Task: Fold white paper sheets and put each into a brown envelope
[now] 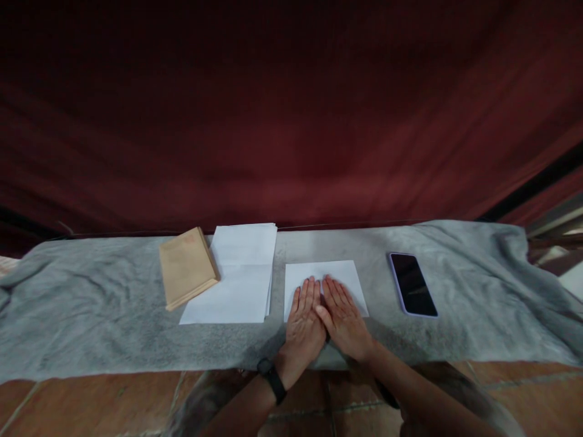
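Note:
A folded white sheet of paper [325, 274] lies on a grey blanket [91, 303]. Both my hands rest flat on its near part, fingers stretched out and side by side. My left hand [304, 325] wears a black watch at the wrist. My right hand [342, 317] lies just beside it, thumbs touching or overlapping. Neither hand grips anything.
A stack of white paper [239, 276] lies left of the sheet, with a pile of tan envelopes [186, 267] partly on it. A black phone in a lilac case [412, 284] lies to the right. A dark red curtain [291, 109] hangs behind; tiled floor below.

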`<state>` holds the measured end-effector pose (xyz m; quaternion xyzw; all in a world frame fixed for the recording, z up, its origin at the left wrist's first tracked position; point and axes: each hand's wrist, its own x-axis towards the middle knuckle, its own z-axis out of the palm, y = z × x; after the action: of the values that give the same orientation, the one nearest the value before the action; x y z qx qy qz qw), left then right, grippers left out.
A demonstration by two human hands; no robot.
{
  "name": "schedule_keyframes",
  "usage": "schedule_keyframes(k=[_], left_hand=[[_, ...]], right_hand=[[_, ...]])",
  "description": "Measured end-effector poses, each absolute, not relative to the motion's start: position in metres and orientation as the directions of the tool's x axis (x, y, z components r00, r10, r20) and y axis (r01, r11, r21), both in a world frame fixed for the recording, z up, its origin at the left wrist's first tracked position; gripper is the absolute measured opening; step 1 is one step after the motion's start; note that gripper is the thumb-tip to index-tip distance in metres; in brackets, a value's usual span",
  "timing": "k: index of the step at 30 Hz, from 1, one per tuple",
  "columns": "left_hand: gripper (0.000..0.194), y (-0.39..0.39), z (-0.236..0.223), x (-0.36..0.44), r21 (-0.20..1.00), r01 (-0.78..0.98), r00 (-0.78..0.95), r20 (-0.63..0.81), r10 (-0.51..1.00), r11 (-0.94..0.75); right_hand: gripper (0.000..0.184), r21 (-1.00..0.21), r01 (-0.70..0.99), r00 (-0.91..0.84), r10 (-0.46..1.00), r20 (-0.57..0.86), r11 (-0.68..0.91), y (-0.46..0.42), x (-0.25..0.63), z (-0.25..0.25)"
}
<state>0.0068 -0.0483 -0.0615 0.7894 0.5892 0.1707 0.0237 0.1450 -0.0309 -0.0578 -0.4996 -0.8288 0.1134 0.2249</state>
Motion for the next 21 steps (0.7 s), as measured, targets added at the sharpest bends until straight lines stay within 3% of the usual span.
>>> schedule_keyframes(k=[11, 21], left_hand=[[0.062, -0.051, -0.057, -0.026, 0.144, 0.975, 0.117, 0.308, 0.944, -0.168], [0.063, -0.049, -0.051, -0.027, 0.147, 0.981, 0.067, 0.340, 0.938, -0.124]], right_hand=[[0.074, -0.129, 0.903, -0.339, 0.862, 0.376, 0.411, -0.027, 0.194, -0.071], [0.075, -0.156, 0.934, -0.240, 0.886, 0.396, 0.323, -0.027, 0.211, -0.068]])
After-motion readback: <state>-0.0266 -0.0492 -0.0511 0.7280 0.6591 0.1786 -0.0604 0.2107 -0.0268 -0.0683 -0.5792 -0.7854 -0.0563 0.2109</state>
